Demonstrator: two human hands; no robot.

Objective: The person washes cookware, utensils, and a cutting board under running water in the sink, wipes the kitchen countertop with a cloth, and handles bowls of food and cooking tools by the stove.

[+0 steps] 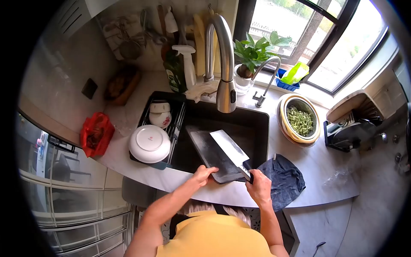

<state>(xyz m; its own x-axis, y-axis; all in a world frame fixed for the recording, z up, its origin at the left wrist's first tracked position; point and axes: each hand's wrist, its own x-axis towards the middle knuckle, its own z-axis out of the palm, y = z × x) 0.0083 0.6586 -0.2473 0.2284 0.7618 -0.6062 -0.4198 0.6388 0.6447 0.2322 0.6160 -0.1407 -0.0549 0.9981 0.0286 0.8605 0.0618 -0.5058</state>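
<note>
Dark-walled, the sink (257, 124) sits before you, with a grey board (199, 143) across its near part. Your left hand (204, 174) grips the board at its near left edge, by the rim of the sink. Your right hand (260, 187) is closed round the black handle of a knife (231, 147), its broad blade over the board and pointing far left; you cannot tell whether blade and board touch.

Left of the sink, a black dish rack (177, 130) holds a white bowl (150, 143) turned upside down at its near end and smaller white dishes (160, 119), one flowered, at its far end. Farther left on the table (321, 180), a red bag (102, 143) has dark contents too unclear to name. Beyond it, a brown basket (123, 99) holds brownish lumps.

Right of the sink, a round pot (309, 138) with a pale yellow rim contains chopped greens (299, 121). Near it, a dark cloth (282, 182) lies crumpled beside your right hand. By the window, a blue basket (287, 86) holds a yellow-green packet (295, 73), and a white pot (244, 82) to its left holds a leafy plant (257, 51).
</note>
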